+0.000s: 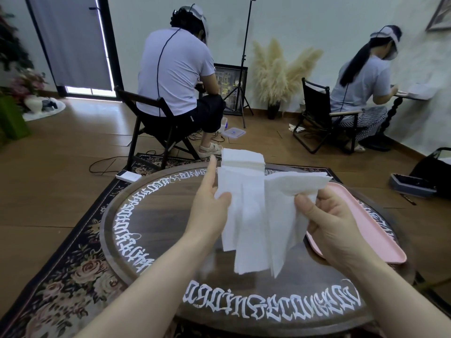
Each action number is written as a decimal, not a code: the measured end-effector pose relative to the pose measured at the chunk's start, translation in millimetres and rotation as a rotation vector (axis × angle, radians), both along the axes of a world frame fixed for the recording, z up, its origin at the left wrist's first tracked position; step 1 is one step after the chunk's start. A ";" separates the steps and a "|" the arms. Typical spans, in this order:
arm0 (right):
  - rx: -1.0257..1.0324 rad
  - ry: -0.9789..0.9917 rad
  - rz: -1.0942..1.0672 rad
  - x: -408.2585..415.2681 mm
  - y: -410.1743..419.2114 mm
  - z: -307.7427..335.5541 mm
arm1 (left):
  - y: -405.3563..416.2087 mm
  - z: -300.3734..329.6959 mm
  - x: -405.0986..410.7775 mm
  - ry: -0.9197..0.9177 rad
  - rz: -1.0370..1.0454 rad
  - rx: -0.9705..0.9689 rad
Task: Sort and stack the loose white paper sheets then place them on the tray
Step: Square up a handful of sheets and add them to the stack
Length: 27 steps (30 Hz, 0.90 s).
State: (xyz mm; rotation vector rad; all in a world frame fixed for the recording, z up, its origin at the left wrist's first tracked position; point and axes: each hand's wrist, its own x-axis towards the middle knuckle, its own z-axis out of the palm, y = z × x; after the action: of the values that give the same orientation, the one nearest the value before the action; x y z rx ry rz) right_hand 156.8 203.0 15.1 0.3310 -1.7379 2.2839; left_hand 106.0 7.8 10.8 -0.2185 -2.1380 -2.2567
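From the head view, your left hand [211,203] and right hand [329,215] both pinch the loose white paper sheets [253,215], held above the round dark wooden tabletop [156,215], left of the pink plastic tray [373,230]. Square their edges before setting them down; a neater white stack [242,158] sits behind.

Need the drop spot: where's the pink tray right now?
In the head view the pink tray lies on the right side of the round table, just behind the right hand holding the paper sheets.
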 end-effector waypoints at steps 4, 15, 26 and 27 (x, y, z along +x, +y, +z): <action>-0.020 0.010 -0.014 -0.5 1.4 2.7 | 1.7 4.5 5.4 0.022 -0.086 -0.041; 0.007 0.011 -0.062 -1.8 1.0 2.8 | 0.6 15.1 8.8 -0.246 -0.205 0.164; -0.007 -0.068 -0.007 -3.5 1.1 0.5 | 3.4 12.2 11.9 -0.302 -0.347 0.299; -0.001 -0.088 -0.016 -3.2 0.3 0.7 | 3.5 11.4 12.3 -0.287 -0.331 0.300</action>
State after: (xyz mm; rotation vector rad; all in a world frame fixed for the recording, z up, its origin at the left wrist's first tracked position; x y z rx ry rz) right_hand 153.7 203.3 15.8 0.2186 -1.7738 2.3203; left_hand 118.3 11.2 22.2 -0.2703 -1.9601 -2.9236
